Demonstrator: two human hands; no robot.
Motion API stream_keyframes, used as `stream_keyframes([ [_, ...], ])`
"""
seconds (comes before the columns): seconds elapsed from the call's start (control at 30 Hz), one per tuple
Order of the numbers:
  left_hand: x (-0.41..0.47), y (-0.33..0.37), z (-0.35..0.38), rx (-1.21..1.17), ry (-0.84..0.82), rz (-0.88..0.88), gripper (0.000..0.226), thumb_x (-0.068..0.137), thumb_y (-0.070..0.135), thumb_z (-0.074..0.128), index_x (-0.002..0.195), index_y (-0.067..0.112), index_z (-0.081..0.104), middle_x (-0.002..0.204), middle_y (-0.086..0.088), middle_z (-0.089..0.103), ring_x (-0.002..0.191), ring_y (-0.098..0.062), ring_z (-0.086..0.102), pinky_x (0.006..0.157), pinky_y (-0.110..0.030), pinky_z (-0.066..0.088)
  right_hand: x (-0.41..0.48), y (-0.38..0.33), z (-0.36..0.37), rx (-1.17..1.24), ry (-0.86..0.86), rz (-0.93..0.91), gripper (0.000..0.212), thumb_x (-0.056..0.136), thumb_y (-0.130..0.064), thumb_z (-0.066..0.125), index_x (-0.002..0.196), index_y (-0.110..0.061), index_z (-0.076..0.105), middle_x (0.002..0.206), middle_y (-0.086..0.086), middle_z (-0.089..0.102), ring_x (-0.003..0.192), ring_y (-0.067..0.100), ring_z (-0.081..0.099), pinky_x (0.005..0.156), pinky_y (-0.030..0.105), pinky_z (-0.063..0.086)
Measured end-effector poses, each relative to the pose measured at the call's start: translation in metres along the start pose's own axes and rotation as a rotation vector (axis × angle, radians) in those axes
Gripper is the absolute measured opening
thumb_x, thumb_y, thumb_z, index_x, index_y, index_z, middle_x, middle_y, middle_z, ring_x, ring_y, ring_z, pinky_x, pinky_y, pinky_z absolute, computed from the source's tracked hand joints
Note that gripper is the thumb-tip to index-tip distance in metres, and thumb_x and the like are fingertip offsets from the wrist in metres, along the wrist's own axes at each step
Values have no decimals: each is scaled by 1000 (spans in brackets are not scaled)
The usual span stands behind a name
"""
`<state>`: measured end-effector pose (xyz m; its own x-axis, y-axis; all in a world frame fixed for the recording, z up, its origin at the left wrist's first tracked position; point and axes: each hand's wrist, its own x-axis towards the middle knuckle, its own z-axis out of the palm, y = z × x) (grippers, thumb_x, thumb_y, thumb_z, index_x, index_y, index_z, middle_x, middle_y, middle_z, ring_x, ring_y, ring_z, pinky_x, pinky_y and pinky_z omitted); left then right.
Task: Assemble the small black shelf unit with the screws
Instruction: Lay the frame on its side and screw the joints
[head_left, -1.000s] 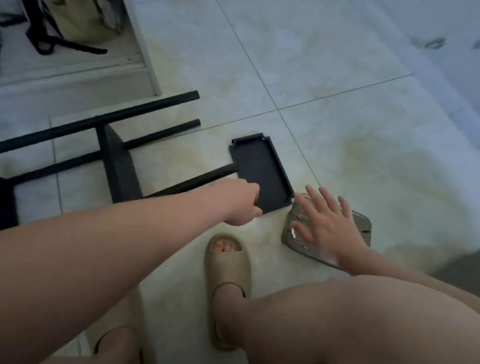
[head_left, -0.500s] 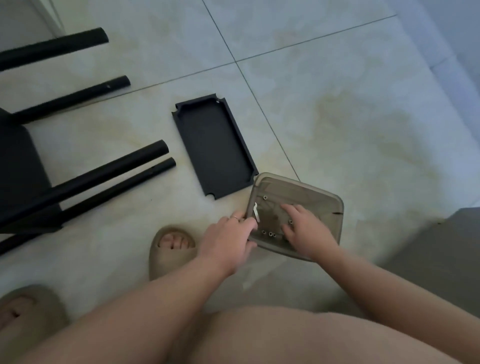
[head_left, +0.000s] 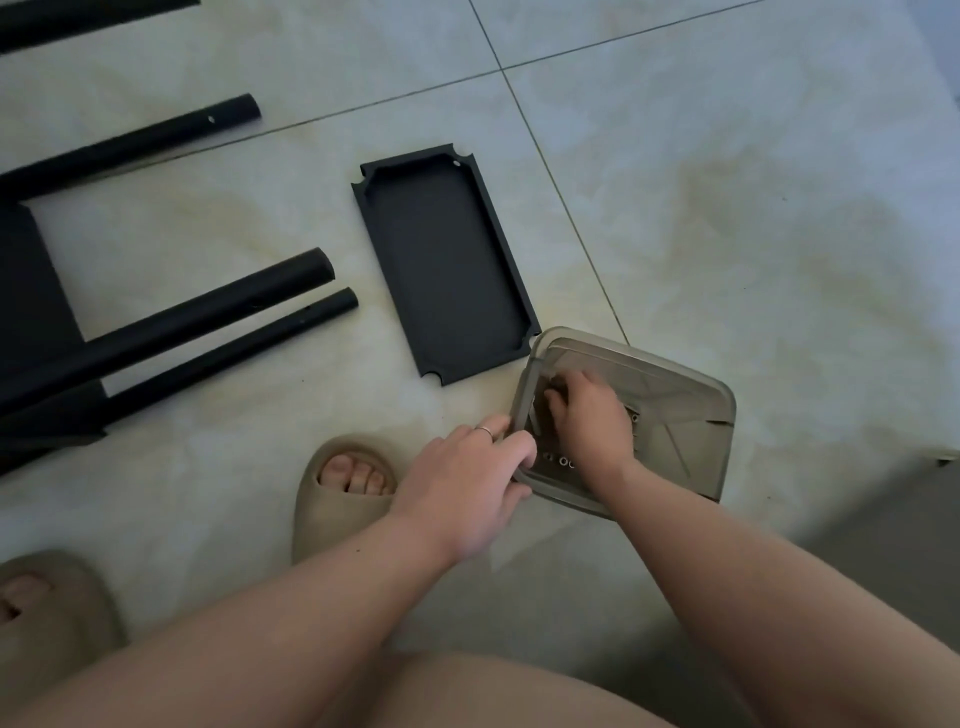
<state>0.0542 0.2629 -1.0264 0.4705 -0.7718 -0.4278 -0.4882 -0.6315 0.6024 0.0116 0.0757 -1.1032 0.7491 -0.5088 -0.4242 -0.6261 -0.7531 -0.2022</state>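
1. Head view, change: the right hand (head_left: 587, 415) now lies toward the far-left corner of the translucent container (head_left: 670, 370). Half a second before, it lay nearer the middle.
2. Head view, change: the left hand (head_left: 467, 483) stays at the container's near-left rim. Its grip is clamped on that rim, fingers over the top and thumb beneath.
3. The right hand's fingers are curled down onto the container bottom and are blurred. Whether its grip holds anything cannot be told.
4. A few screws (head_left: 563, 461) lie on the container bottom, just on the near side of the right hand.
5. The black shelf panel (head_left: 447, 265) lies flat on the floor (head_left: 727, 208), rim upward, as before. Its near corner meets the container's far-left corner; contact cannot be confirmed.
6. The shelf frame (head_left: 218, 312) lies at the left with its tube ends pointing right. The left edge of the view cuts it off.
7. A pale strip inside the container is mostly covered by the right hand, and what it is cannot be told.
8. One slipper (head_left: 337, 499) is partly covered by the left wrist.
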Motion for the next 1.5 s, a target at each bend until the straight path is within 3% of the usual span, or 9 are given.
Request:
stream_keyframes([
  [0.4,2,-3,-3,-24,4,-26,20,97,40,56,114,31,49,117,8,46,98,-21,52,75,-33,35,19,-13,1,-83,18,-41,14,99,-21,54,101,-9,62,101,14,68,91,39,62,63,35,35],
  [0.57,-2,-2,-3,-114,59,-32,40,98,35,56,137,34,46,135,9,49,115,-20,54,91,-34,44,2,-22,-20,256,92,90,9,91,-17,59,92,-11,65,85,8,68,81,30,62,67,35,47],
  [0.67,-9,2,-15,-422,259,-173,41,99,30,56,139,29,48,133,11,54,113,-11,57,92,-28,43,-17,-32,-45,438,157,40,10,88,-16,65,80,-20,60,73,-8,62,69,5,57,64,22,41],
  [0.77,-10,5,-44,-916,378,-499,14,99,30,56,112,26,61,113,10,62,94,-9,63,88,-32,48,-39,-55,-76,621,152,-109,19,89,-15,70,77,-26,60,64,-15,60,61,1,54,60,12,40],
  [0.83,-13,4,-69,-1328,308,-638,23,102,37,52,101,18,64,110,2,66,101,-17,65,91,-38,51,-56,-79,-100,668,107,-256,19,90,-13,71,79,-28,63,68,-17,62,62,3,55,61,14,43],
  [0.97,-39,-1,-116,-1794,87,-660,62,103,56,37,123,2,62,121,-15,70,117,-30,65,98,-45,53,-85,-129,-138,563,78,-524,15,88,-7,72,85,-22,69,80,-6,66,73,10,61,68,14,46],
  [1.27,-123,-39,-189,-1667,94,-649,42,105,29,42,83,2,66,69,-9,65,59,-17,59,58,-28,54,-133,-218,-171,479,114,-840,7,93,-7,69,93,-9,76,82,0,66,79,17,63,72,31,49],
  [1.33,-141,-60,-202,-1579,103,-653,26,100,10,43,94,2,67,76,-9,66,61,-16,60,58,-26,54,-135,-239,-166,451,96,-860,8,94,-7,68,93,-9,75,82,-5,65,79,11,61,73,25,47],
  [1.5,-175,-131,-243,-1435,180,-645,41,97,-14,26,99,5,63,94,-11,67,75,-14,66,59,-22,58,-130,-301,-139,315,-39,-924,10,95,-15,67,103,-14,72,89,-13,62,86,1,59,79,15,45],
])
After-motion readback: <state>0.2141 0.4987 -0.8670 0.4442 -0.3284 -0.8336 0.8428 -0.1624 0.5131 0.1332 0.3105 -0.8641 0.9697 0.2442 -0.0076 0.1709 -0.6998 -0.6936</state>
